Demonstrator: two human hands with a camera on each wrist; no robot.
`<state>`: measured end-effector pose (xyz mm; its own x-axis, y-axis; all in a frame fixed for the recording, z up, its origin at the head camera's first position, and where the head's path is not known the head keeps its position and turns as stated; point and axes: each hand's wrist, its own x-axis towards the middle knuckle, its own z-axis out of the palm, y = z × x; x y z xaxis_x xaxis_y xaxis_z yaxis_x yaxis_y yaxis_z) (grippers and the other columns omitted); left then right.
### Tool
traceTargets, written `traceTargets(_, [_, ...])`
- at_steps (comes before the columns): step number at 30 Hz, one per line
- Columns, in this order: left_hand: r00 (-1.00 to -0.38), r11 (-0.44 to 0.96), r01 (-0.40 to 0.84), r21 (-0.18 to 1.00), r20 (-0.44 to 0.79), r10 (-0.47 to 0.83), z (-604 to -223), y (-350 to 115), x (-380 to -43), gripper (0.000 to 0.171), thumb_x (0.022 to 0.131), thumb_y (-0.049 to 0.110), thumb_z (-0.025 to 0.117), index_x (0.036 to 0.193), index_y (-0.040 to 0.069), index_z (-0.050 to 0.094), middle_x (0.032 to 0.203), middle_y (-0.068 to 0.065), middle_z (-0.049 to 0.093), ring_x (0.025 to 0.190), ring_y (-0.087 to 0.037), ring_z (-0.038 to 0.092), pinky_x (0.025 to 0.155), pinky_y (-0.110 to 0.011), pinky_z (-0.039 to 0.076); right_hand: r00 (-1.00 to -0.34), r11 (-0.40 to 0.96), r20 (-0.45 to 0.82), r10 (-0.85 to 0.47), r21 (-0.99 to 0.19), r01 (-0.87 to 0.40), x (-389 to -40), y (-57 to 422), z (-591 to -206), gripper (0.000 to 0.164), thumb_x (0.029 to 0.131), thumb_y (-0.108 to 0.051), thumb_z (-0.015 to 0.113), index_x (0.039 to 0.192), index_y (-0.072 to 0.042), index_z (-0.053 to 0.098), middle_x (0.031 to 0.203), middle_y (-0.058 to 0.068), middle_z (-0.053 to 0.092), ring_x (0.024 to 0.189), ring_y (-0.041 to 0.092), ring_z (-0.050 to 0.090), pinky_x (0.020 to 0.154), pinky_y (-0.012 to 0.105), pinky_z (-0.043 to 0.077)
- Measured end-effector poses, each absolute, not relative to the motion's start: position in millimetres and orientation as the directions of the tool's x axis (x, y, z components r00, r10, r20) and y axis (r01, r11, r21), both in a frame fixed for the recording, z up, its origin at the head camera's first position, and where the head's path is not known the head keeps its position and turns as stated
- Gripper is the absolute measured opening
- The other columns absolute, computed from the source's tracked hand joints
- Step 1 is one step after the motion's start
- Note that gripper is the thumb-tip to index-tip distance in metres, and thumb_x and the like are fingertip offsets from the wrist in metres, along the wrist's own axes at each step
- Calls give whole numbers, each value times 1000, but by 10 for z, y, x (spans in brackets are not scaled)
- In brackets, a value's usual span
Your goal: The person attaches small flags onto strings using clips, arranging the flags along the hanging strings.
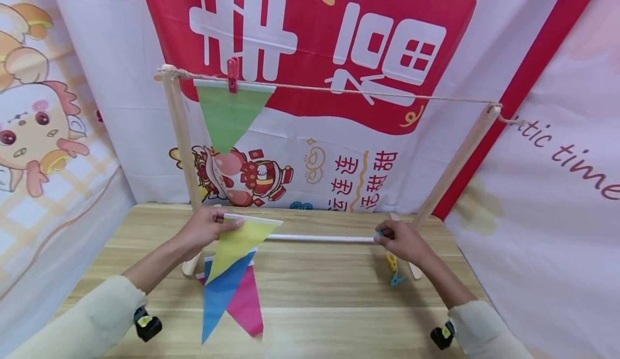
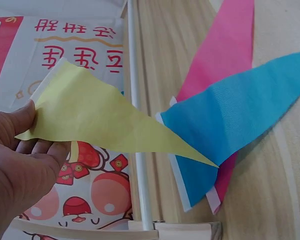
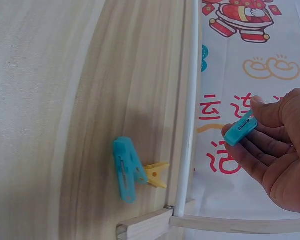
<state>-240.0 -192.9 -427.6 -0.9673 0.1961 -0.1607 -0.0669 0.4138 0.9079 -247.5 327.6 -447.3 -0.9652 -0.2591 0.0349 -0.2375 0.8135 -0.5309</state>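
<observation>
My left hand [image 1: 205, 231] pinches a yellow pennant [image 1: 237, 243] by one end of its white top edge, its tip hanging down. Below it, a blue pennant [image 1: 223, 294] overlaps a pink pennant [image 1: 248, 306] on the table. Between thumb and fingers, my right hand [image 3: 285, 145] holds a teal clothespin [image 3: 241, 131]. A second teal clothespin [image 3: 127, 167] and a yellow clothespin [image 3: 157, 175] lie on the table near that hand. From the twine [image 1: 363, 91] hangs a green pennant [image 1: 232, 112], clipped by a red clothespin [image 1: 233, 75].
The twine is strung between a left wooden post [image 1: 179, 133] and a right wooden post [image 1: 455, 165]. A white rod [image 1: 324, 238] runs low between them, above the wood-grain table [image 1: 329, 326]. Printed cloth [image 1: 300, 133] hangs behind and at both sides.
</observation>
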Motion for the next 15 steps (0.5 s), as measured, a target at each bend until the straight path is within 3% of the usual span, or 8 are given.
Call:
traceTargets(5, [-971,397,-35,917,-125,202,-4209,-1876,-2420,31,111,30,76,117,-1,80,99,-3,76,93,-19,64,81,-29,57,-964,801,59,-260,-544,-250,-2482,3253,-4424,28,107,-18,79,125,2,79,108,13,83,99,23,78,89,45,68])
traceTargets(9, [-974,388,0,922,-88,210,-4141,-1815,-2456,36,110,31,77,125,-2,81,112,-10,77,98,-21,66,84,-30,59,-960,793,111,-258,-544,-276,-2515,3231,-4368,27,106,-17,80,123,3,80,107,14,84,98,23,79,87,42,67])
traceTargets(13, [-976,372,24,928,-59,211,-4049,-1762,-2489,41,110,36,77,128,-1,81,143,-22,70,109,-21,67,86,-29,63,-962,796,123,-244,-542,-271,-2551,3190,-4277,29,106,-19,80,125,3,79,107,13,84,95,20,77,84,38,65])
traceTargets(15, [-976,357,28,934,-52,213,-4002,-1733,-2507,42,110,36,78,130,0,81,148,-24,69,109,-21,69,86,-28,64,-961,798,130,-243,-537,-274,-2564,3161,-4220,29,106,-19,80,125,3,79,106,14,84,92,20,76,83,37,64])
